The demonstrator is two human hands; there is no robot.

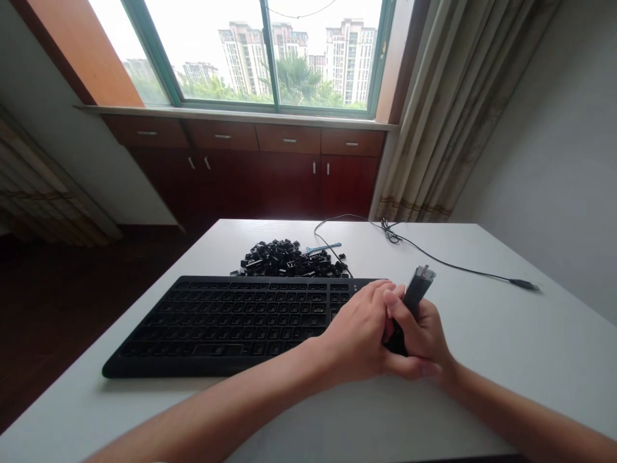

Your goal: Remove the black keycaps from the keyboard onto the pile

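Both hands, left hand (359,334) and right hand (421,334), clasped together around a dark slim tool (414,292) (beside the keyboard (216,321)).

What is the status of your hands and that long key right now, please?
Both hands, left hand and right hand, closed on long black key. Keyboard stripped, keycap pile behind. Nothing obstructing.

Daylight pours through the window (250,54) at the top of the frame, blowing the sky out to white. It falls softly across my white counter (482,334), where a thin shadow hugs the near edge of the keyboard (216,321). Walls bow at the edges; left side dim.
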